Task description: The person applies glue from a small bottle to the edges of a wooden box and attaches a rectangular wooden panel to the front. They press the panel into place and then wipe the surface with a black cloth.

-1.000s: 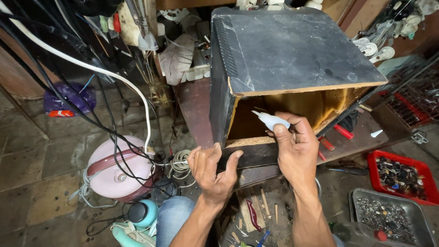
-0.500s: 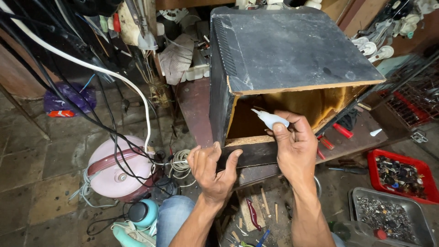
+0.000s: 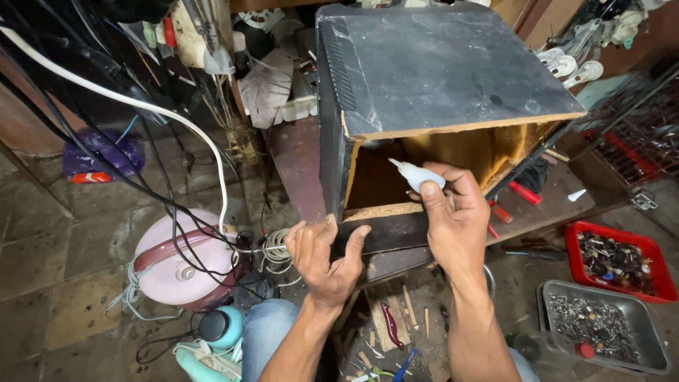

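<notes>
Nearest, at 6 o'clock, blue-jeaned knees [image 3: 265,332] frame a floor strewn with wood offcuts [image 3: 396,318]. Just above them the left hand [image 3: 324,256] has its fingers clamped on the near lower edge of the black wooden box [image 3: 438,64], thumb on the dark front strip and fingertips curled over the left end of it. At about 2 o'clock from that hand, the right hand [image 3: 456,216] holds a small white squeeze bottle [image 3: 417,177], fingers closed round its body, the nozzle pointing toward 10 o'clock into the box's open front, just over the raw chipboard edge. The box sits on a reddish tabletop [image 3: 297,166]. At 4 o'clock lie a red tray [image 3: 640,293] and a grey metal tray [image 3: 658,361] of small hardware. At 8 o'clock a pink round appliance [image 3: 177,262] rests under a white cable [image 3: 141,106].
</notes>
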